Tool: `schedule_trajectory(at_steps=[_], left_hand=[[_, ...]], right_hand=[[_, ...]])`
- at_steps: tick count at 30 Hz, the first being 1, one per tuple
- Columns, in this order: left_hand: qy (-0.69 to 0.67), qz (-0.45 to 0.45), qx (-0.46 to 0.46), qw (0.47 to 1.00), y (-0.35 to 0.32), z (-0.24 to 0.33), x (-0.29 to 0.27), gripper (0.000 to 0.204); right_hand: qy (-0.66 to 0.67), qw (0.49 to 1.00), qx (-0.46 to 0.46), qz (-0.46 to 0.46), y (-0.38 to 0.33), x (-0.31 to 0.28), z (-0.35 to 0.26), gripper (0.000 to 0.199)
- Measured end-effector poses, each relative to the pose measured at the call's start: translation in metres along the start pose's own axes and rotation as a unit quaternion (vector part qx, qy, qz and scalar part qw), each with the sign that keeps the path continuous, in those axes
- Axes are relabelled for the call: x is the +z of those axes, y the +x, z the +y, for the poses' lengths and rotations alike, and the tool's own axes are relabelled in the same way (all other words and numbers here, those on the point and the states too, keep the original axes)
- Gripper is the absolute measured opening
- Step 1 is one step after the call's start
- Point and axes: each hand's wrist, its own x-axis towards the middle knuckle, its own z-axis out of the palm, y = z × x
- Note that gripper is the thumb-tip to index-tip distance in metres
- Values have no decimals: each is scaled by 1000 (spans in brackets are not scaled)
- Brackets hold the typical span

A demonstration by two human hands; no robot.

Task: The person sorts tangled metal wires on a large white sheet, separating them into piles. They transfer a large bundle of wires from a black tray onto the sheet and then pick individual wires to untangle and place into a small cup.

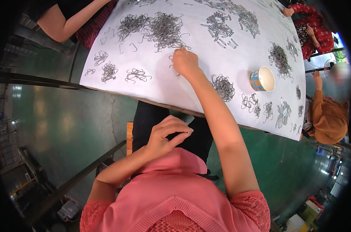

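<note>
White covering spreads over the table [160, 83], strewn with tangled heaps of bent wire hooks. From the head camera, the right hand [185, 62] reaches forward, fingers curled together at the near edge of the biggest wire pile [166, 29]; whether it pinches a hook cannot be told. The left hand [166, 135] hovers near the chest, thumb and fingertips pinching a thin wire piece [183, 133] lying roughly left-to-right. A paper cup [262, 79] stands upright, mouth toward the camera
</note>
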Motion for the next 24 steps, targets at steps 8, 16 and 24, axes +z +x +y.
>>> schedule_trajectory(at_steps=[8,16,24], left_hand=[[-32,-42,-35,998,1,-27,-10,14],[-53,-54,-37,996,7,-39,-6,17],[-36,-33,-27,998,9,-38,9,31]], right_hand=[[630,759,143,-75,-104,-49,26,15],[730,628,265,53,-234,-74,-15,11],[720,609,295,154,-246,-54,-29,5]])
